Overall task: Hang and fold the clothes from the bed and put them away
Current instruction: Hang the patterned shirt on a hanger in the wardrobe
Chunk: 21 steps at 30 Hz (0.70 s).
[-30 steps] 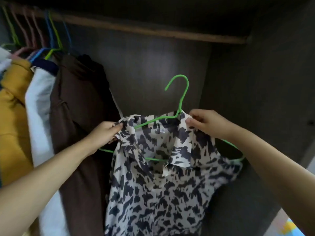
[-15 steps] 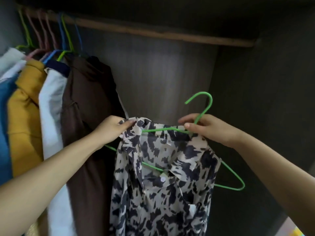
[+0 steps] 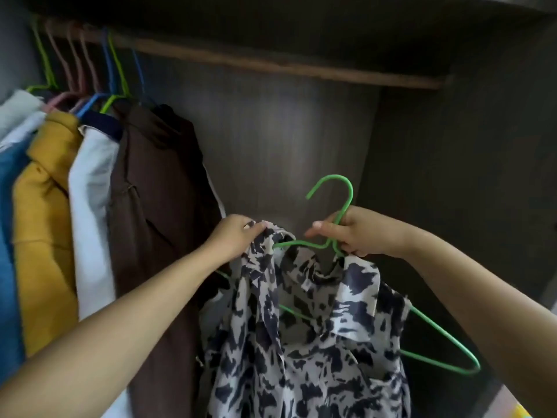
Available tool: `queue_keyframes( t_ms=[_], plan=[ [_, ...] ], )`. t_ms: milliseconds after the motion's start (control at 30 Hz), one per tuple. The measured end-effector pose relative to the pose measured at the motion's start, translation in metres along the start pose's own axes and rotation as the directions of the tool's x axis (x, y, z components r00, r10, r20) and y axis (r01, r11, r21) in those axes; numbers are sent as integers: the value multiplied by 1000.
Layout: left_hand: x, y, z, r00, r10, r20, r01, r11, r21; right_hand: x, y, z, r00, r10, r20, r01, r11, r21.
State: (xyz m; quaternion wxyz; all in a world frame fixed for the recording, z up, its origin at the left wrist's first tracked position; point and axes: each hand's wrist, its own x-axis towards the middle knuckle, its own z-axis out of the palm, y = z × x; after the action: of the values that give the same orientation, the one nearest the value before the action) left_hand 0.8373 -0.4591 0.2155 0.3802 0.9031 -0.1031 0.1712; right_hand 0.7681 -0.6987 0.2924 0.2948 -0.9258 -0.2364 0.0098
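Note:
A black-and-white patterned shirt [image 3: 316,342] hangs on a green wire hanger [image 3: 343,203] inside a dark wardrobe. My right hand [image 3: 358,233] grips the hanger at the base of its hook, above the collar. My left hand [image 3: 238,236] pinches the shirt's left shoulder fabric. The hanger's right arm [image 3: 446,354] sticks out bare past the shirt. The hook points up and left, well below the wooden rail [image 3: 286,67].
Several garments hang at the left of the rail on coloured hangers: a brown one [image 3: 156,206] nearest, then white [image 3: 90,212], mustard [image 3: 42,212] and blue [image 3: 9,236]. The wardrobe's side wall [image 3: 467,176] stands at the right.
The shirt and hanger have shifted right and slightly up. My right hand moved from the collar fabric to the hanger's neck; more of the hanger's right arm shows bare.

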Motion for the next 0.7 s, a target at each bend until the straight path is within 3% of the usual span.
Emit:
queue_keyframes(
  t_ms=[67,133,167,233,300,367,400,533,633,700],
  plan=[
    [5,-5,3,993,-113,20,114,993,-28,0,0,-3,997,53,-53,-47,993,111],
    [-1,-8,0,984,-150,-92,162,976,143,0,3,-10,983,121,-138,-94,977,190],
    [-9,-5,0,979,-68,-190,105,976,189,1,4,-12,975,157,-158,-122,970,212],
    [-33,15,8,930,213,-301,-204,977,60,3,5,-13,965,206,-162,-170,963,210],
    [-64,48,28,935,352,-41,-353,918,-179,11,3,-11,963,206,-173,-174,968,180],
    [-85,78,55,902,337,271,-230,904,-360,19,0,-9,964,184,-192,-160,978,130],
    [-91,88,63,894,319,315,-177,896,-406,22,0,-8,966,165,-201,-152,985,75],
    [-101,113,71,885,393,249,-252,855,-454,28,3,4,977,92,-190,-118,985,-128],
    [-101,112,65,843,450,294,-294,844,-448,27,9,4,976,104,-189,-124,987,-102],
    [-85,91,54,921,375,106,-287,838,-464,21,14,-4,973,119,-198,-123,992,-8]
  ],
)
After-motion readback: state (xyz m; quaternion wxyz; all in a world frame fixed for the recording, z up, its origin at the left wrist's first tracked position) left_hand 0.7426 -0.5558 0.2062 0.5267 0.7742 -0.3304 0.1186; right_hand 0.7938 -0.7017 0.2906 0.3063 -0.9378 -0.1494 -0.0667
